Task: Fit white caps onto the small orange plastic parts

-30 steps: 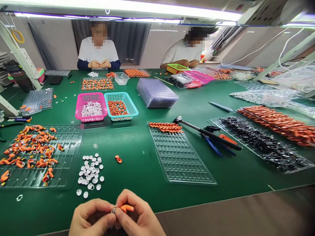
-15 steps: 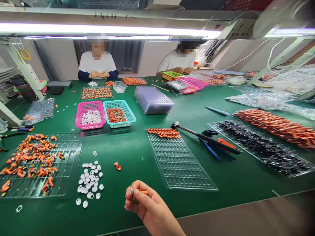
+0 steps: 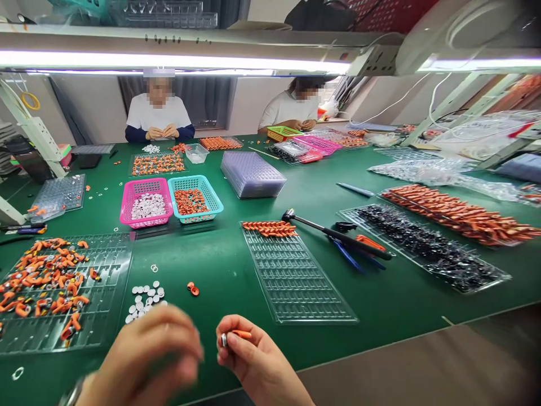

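My right hand (image 3: 264, 358) is closed at the table's near edge, pinching a small orange part with a silvery round end (image 3: 242, 334) between thumb and fingers. Left of it my left hand (image 3: 150, 352) is smeared by motion, so whatever its fingers hold cannot be made out. It hangs in front of a scatter of white round discs (image 3: 146, 296) and hides some of them. Past the hands lie small orange round pieces (image 3: 193, 288). A clear tray (image 3: 112, 265) at the left bears many loose orange parts with yellow and silvery bits.
A ribbed clear tray (image 3: 304, 287) has orange parts in its far rows. Beside it lie a hammer (image 3: 329, 230) and blue-handled pliers (image 3: 347, 256). Pink (image 3: 124, 211) and turquoise (image 3: 217, 206) baskets stand beyond. Black parts (image 3: 422, 242) fill a right-hand tray. Two people sit across.
My left hand has come into view from the lower left, over the white discs. My right hand still pinches the orange part. The whole view has shifted slightly.
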Demonstrator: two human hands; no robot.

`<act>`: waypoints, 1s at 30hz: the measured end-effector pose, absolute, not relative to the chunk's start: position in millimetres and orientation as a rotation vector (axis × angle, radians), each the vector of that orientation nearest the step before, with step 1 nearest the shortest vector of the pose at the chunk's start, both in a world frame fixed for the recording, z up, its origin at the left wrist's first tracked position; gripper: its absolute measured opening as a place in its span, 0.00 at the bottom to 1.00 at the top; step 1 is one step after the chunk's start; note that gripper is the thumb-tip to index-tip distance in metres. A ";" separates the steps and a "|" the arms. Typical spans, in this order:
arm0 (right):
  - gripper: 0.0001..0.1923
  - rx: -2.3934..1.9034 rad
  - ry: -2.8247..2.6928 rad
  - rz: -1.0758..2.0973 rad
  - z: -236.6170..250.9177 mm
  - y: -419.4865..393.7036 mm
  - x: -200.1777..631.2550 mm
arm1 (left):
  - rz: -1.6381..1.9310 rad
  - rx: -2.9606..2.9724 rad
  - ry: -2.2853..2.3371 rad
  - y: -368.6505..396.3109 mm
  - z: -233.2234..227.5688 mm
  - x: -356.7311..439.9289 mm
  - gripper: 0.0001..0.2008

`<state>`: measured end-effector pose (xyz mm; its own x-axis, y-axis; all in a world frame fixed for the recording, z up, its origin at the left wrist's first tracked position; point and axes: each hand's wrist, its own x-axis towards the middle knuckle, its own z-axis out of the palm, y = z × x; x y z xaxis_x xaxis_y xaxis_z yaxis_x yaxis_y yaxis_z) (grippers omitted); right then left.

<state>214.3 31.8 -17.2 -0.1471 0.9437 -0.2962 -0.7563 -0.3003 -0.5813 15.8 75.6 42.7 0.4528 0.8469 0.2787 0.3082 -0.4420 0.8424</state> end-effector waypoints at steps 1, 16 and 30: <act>0.15 -0.741 -0.387 1.708 -17.5 30.9 216.3 | 0.798 2.106 0.940 96.2 43.3 22.9 0.08; 0.12 -0.982 -0.797 1.430 -22.3 25.6 231.0 | 0.408 2.308 1.043 137.0 19.6 62.1 0.06; 0.09 -1.156 -1.243 1.175 -16.8 15.0 201.6 | 0.902 1.150 1.060 40.2 6.2 35.2 0.08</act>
